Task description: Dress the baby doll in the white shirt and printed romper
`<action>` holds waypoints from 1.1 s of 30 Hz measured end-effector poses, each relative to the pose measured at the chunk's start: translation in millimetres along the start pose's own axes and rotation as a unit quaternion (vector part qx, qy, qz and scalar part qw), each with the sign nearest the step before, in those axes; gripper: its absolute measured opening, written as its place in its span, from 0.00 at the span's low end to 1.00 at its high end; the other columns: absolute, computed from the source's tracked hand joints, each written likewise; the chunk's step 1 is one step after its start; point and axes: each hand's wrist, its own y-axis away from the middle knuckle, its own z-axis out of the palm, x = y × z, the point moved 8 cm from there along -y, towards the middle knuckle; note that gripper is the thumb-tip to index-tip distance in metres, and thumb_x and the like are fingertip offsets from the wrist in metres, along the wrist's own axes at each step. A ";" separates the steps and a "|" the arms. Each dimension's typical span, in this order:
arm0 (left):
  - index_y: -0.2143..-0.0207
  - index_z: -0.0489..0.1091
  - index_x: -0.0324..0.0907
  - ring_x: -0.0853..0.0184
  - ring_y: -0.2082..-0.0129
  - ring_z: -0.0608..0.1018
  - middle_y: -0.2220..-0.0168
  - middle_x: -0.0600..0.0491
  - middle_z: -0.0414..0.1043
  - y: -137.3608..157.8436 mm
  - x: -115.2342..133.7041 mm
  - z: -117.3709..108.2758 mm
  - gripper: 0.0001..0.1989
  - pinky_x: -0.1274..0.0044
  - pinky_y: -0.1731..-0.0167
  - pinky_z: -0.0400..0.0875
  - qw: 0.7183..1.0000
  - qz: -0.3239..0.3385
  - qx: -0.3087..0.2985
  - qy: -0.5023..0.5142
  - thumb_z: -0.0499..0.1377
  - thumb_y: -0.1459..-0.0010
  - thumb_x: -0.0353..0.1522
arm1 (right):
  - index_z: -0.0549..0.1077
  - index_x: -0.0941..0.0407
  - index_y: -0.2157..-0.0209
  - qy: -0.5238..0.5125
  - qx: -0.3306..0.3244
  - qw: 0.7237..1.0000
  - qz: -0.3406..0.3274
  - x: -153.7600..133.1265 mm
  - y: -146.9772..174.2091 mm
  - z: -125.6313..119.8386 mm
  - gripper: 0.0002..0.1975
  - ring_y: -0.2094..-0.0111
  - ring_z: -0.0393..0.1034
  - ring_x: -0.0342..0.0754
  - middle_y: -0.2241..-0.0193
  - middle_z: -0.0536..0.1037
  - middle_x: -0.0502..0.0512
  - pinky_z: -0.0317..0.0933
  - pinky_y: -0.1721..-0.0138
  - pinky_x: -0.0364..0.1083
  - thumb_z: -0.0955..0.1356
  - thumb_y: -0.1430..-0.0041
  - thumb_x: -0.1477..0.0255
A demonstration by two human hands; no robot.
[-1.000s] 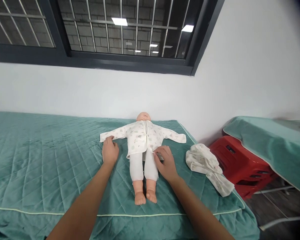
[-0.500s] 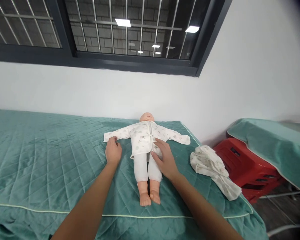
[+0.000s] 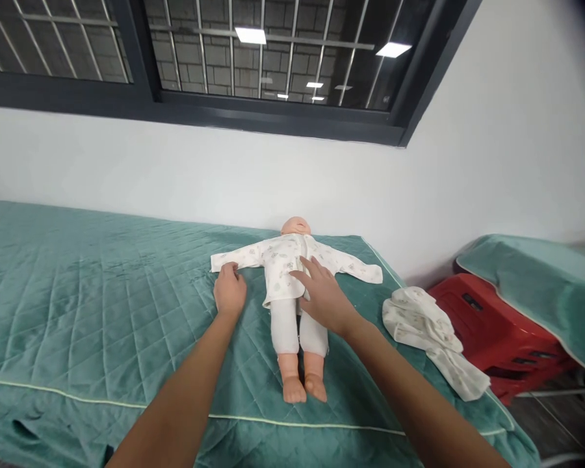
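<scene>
A baby doll (image 3: 297, 305) lies face up on a green quilted bed (image 3: 102, 312), head toward the wall. It wears a white patterned jacket (image 3: 283, 260) with both sleeves spread wide, and white trousers. My left hand (image 3: 229, 292) rests flat on the quilt just below the end of the doll's left-side sleeve, fingertips touching the cuff. My right hand (image 3: 324, 296) lies on the lower front of the jacket with its fingers spread, holding nothing.
A crumpled white patterned garment (image 3: 429, 331) lies on the bed to the right of the doll, near the edge. Beyond it stand a red plastic stool (image 3: 502, 325) and a second green-covered bed (image 3: 541, 286). A white wall and a barred window are behind.
My right hand has slid from the jacket's lower hem up onto its front, and its fingers have spread. My left hand stays at the sleeve cuff. The view has shifted left.
</scene>
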 end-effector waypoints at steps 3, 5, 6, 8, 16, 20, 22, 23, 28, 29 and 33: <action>0.52 0.68 0.43 0.59 0.53 0.76 0.51 0.47 0.75 -0.2 -0.1 0.3 0.16 0.71 0.56 0.67 1.000 -0.003 -0.003 0.001 0.51 0.42 0.25 | 0.74 0.52 0.52 0.025 0.030 0.999 0.006 1.6 -9.7 -6.0 0.22 0.36 0.55 0.64 0.40 0.66 0.61 0.55 0.42 0.66 0.65 0.48 0.83; 0.52 0.68 0.44 0.59 0.53 0.77 0.51 0.47 0.75 -0.4 -0.4 0.5 0.16 0.71 0.56 0.67 1.000 -0.004 -0.004 0.002 0.51 0.41 0.26 | 0.76 0.53 0.57 0.026 0.062 0.998 0.012 -1.5 -16.8 -13.9 0.16 0.39 0.59 0.62 0.43 0.70 0.61 0.57 0.43 0.65 0.64 0.44 0.82; 0.53 0.68 0.44 0.59 0.53 0.77 0.52 0.48 0.75 -0.4 -0.6 0.7 0.15 0.71 0.56 0.67 1.000 -0.005 -0.005 0.003 0.51 0.41 0.26 | 0.76 0.54 0.59 0.023 0.081 0.996 0.009 -6.4 -19.5 -18.6 0.14 0.39 0.60 0.61 0.44 0.70 0.61 0.57 0.43 0.64 0.64 0.42 0.81; 0.53 0.68 0.44 0.59 0.54 0.77 0.52 0.48 0.76 -0.7 -1.2 1.2 0.15 0.71 0.56 0.67 1.000 -0.005 -0.006 0.003 0.51 0.41 0.26 | 0.77 0.53 0.59 0.007 0.112 0.993 -0.023 -25.3 -22.5 -25.6 0.13 0.40 0.60 0.59 0.44 0.70 0.60 0.57 0.42 0.63 0.63 0.39 0.79; 0.53 0.69 0.43 0.59 0.54 0.77 0.53 0.48 0.76 -2.5 -4.2 3.1 0.15 0.71 0.55 0.67 1.000 -0.008 -0.011 0.005 0.51 0.40 0.27 | 0.72 0.53 0.51 -0.062 0.082 0.990 -0.094 -69.8 -10.7 -15.3 0.15 0.40 0.59 0.54 0.42 0.68 0.58 0.57 0.40 0.58 0.61 0.35 0.75; 0.53 0.70 0.43 0.59 0.54 0.77 0.53 0.48 0.76 -3.0 -4.9 4.6 0.14 0.71 0.56 0.67 1.000 -0.010 -0.016 0.003 0.51 0.40 0.28 | 0.68 0.55 0.46 -0.031 0.113 0.993 0.004 -27.8 6.9 -19.8 0.19 0.40 0.58 0.57 0.42 0.66 0.62 0.57 0.40 0.59 0.64 0.39 0.73; 0.53 0.70 0.43 0.59 0.54 0.77 0.53 0.48 0.76 -2.9 -5.3 4.9 0.14 0.71 0.56 0.67 1.000 -0.012 -0.018 0.000 0.51 0.40 0.28 | 0.66 0.56 0.45 -0.008 0.111 0.993 0.041 -10.4 18.4 -18.9 0.22 0.43 0.59 0.60 0.44 0.67 0.63 0.58 0.43 0.60 0.66 0.41 0.72; 0.53 0.70 0.43 0.59 0.55 0.77 0.53 0.48 0.76 -2.8 -5.4 4.9 0.14 0.71 0.56 0.67 1.000 -0.012 -0.019 -0.002 0.51 0.40 0.28 | 0.66 0.56 0.46 0.001 0.109 0.992 0.057 -3.3 24.0 -17.8 0.22 0.45 0.60 0.60 0.46 0.68 0.63 0.59 0.44 0.59 0.67 0.42 0.72; 0.54 0.70 0.43 0.59 0.54 0.76 0.53 0.49 0.76 -2.2 -4.8 4.6 0.14 0.72 0.56 0.66 1.000 -0.007 -0.024 -0.006 0.51 0.41 0.28 | 0.71 0.55 0.57 -0.036 0.108 0.984 0.137 27.9 41.9 -14.9 0.10 0.57 0.67 0.55 0.59 0.72 0.59 0.63 0.54 0.53 0.63 0.39 0.71; 0.54 0.70 0.43 0.60 0.54 0.76 0.53 0.49 0.76 -2.1 -4.6 4.5 0.14 0.72 0.56 0.66 1.000 -0.006 -0.025 -0.006 0.51 0.41 0.28 | 0.71 0.55 0.59 -0.068 0.107 0.979 0.159 36.4 43.4 -13.6 0.09 0.60 0.68 0.53 0.62 0.73 0.57 0.63 0.56 0.52 0.62 0.39 0.70; 0.54 0.70 0.43 0.59 0.54 0.76 0.52 0.48 0.76 -1.9 -4.2 3.4 0.14 0.71 0.56 0.67 1.000 -0.006 -0.026 -0.005 0.51 0.41 0.28 | 0.71 0.55 0.64 -0.290 0.124 0.901 0.299 80.1 55.6 3.5 0.10 0.69 0.69 0.50 0.70 0.75 0.52 0.65 0.63 0.50 0.64 0.42 0.64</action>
